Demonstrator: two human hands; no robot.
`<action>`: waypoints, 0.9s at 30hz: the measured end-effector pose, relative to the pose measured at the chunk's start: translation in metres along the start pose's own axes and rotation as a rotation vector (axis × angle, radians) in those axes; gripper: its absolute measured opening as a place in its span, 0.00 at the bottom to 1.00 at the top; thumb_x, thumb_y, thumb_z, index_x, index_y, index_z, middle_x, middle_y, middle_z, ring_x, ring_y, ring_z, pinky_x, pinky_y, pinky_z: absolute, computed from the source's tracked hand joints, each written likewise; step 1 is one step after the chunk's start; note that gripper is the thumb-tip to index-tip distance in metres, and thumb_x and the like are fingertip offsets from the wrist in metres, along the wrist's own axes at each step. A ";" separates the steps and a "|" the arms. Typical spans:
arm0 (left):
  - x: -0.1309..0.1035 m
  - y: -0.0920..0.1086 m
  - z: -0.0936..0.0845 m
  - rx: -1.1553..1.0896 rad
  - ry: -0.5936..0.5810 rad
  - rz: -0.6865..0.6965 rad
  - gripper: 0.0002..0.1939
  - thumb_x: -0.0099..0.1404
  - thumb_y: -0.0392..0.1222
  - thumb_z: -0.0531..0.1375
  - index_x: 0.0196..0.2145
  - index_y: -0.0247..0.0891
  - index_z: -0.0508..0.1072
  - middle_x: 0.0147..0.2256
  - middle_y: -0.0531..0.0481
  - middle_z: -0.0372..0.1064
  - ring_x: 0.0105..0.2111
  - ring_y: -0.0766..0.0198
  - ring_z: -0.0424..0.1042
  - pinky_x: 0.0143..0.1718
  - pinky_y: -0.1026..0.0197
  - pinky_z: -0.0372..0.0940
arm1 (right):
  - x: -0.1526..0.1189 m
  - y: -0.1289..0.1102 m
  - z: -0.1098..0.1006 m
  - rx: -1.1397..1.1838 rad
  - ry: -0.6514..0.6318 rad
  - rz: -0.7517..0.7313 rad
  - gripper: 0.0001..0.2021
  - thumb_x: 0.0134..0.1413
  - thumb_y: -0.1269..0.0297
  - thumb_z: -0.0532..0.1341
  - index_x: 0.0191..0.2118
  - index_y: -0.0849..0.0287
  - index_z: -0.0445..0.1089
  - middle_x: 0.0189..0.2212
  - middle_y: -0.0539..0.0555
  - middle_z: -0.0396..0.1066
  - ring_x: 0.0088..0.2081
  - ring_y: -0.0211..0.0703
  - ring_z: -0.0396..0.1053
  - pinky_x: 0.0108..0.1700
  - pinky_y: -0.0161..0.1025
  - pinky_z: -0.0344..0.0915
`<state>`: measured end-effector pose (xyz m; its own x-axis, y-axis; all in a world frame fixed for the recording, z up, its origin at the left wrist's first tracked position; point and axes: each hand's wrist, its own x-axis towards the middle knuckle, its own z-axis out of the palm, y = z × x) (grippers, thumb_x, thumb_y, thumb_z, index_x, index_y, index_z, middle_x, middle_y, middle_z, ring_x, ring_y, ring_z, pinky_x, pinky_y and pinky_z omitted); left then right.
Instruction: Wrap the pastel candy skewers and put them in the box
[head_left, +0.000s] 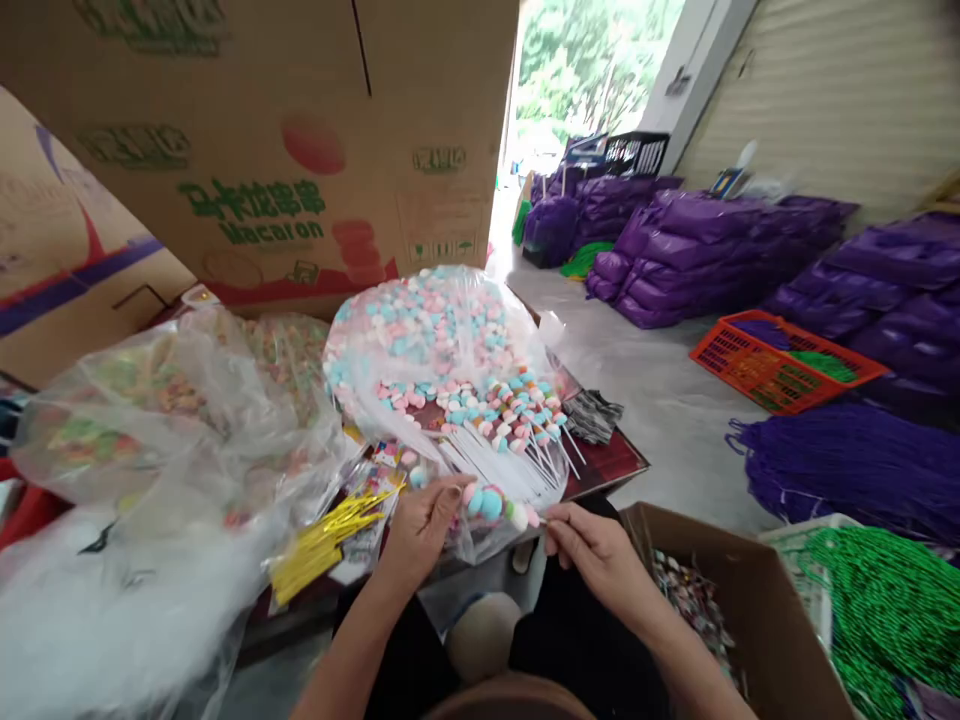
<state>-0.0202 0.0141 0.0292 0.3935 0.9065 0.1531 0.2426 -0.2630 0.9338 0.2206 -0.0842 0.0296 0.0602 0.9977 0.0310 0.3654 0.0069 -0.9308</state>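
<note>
A candy skewer (491,503) with blue, pink, white and green pieces stretches between my two hands above the table's near edge. At its left end, my left hand (427,525) is closed, thumb and fingers pinching by the pink candy. My right hand (592,550) pinches the stick at the other end. Just beyond lie loose white sticks (487,462) and a heap of filled candy skewers (525,408). Behind them a clear bag (427,320) spills pink, blue and white candies. Yellow twist ties (322,550) lie left of my left hand.
Large cardboard boxes (300,200) stand behind the table (607,465). Clear bags of gummy candy (180,390) fill the left side. An open carton (757,600) sits by my right arm, near green cords (885,590). Purple sacks (675,250) and an orange crate (780,365) occupy the floor.
</note>
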 end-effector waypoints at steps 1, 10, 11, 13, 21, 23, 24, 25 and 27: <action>0.002 -0.001 0.000 -0.011 -0.007 -0.010 0.23 0.70 0.59 0.55 0.40 0.42 0.84 0.23 0.52 0.69 0.27 0.61 0.69 0.32 0.60 0.65 | 0.000 0.002 0.002 0.010 -0.007 -0.004 0.24 0.67 0.42 0.54 0.32 0.56 0.72 0.23 0.50 0.72 0.22 0.38 0.67 0.28 0.36 0.64; -0.008 -0.001 0.009 -0.637 -0.139 -0.358 0.28 0.52 0.71 0.67 0.37 0.46 0.85 0.29 0.48 0.76 0.31 0.60 0.74 0.34 0.60 0.69 | -0.005 0.006 0.006 0.120 -0.102 0.002 0.24 0.67 0.41 0.53 0.35 0.57 0.72 0.24 0.50 0.71 0.24 0.38 0.65 0.29 0.35 0.62; -0.009 -0.001 0.012 -0.666 -0.150 -0.379 0.28 0.51 0.71 0.68 0.36 0.45 0.85 0.27 0.48 0.75 0.30 0.60 0.73 0.33 0.60 0.69 | -0.005 0.006 0.006 0.083 -0.121 -0.017 0.24 0.68 0.42 0.52 0.35 0.57 0.73 0.25 0.51 0.72 0.26 0.39 0.66 0.30 0.35 0.63; -0.012 -0.004 0.017 -0.687 -0.177 -0.405 0.29 0.51 0.70 0.69 0.36 0.42 0.85 0.25 0.48 0.74 0.28 0.61 0.73 0.32 0.60 0.68 | -0.005 0.006 0.005 -0.030 -0.157 -0.064 0.22 0.69 0.46 0.52 0.35 0.57 0.74 0.27 0.52 0.74 0.29 0.40 0.68 0.34 0.36 0.63; -0.020 -0.030 0.034 -0.681 -0.267 -0.405 0.35 0.54 0.70 0.67 0.43 0.35 0.84 0.37 0.41 0.79 0.40 0.55 0.75 0.45 0.57 0.68 | -0.005 0.010 0.008 0.014 -0.226 -0.054 0.19 0.69 0.53 0.53 0.36 0.59 0.75 0.30 0.53 0.74 0.32 0.40 0.68 0.36 0.35 0.63; -0.021 -0.030 0.034 -0.659 -0.309 -0.401 0.36 0.54 0.71 0.67 0.45 0.34 0.84 0.42 0.39 0.80 0.44 0.52 0.75 0.49 0.55 0.67 | -0.006 0.013 0.008 0.051 -0.216 -0.039 0.18 0.69 0.53 0.54 0.37 0.59 0.75 0.29 0.52 0.73 0.31 0.40 0.67 0.35 0.35 0.63; -0.022 -0.030 0.035 -0.649 -0.329 -0.399 0.37 0.53 0.71 0.67 0.46 0.34 0.84 0.44 0.38 0.80 0.45 0.51 0.75 0.50 0.55 0.67 | -0.005 0.014 0.009 0.061 -0.212 -0.037 0.18 0.69 0.53 0.54 0.37 0.59 0.75 0.29 0.52 0.72 0.30 0.40 0.66 0.34 0.35 0.62; -0.022 -0.030 0.035 -0.641 -0.344 -0.396 0.38 0.53 0.71 0.67 0.47 0.35 0.84 0.45 0.38 0.80 0.47 0.50 0.75 0.52 0.54 0.66 | -0.005 0.015 0.009 0.064 -0.209 -0.038 0.18 0.68 0.53 0.54 0.37 0.59 0.75 0.29 0.52 0.72 0.30 0.40 0.66 0.34 0.35 0.62; -0.024 -0.031 0.035 -0.640 -0.360 -0.394 0.37 0.55 0.69 0.67 0.50 0.36 0.83 0.45 0.39 0.80 0.48 0.49 0.75 0.55 0.53 0.65 | -0.005 0.015 0.009 0.062 -0.204 -0.047 0.18 0.68 0.53 0.54 0.38 0.59 0.76 0.30 0.52 0.73 0.31 0.40 0.66 0.35 0.36 0.62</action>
<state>-0.0061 -0.0108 -0.0146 0.6710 0.7034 -0.2347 -0.0862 0.3883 0.9175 0.2170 -0.0883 0.0125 -0.1471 0.9891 0.0060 0.3051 0.0512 -0.9509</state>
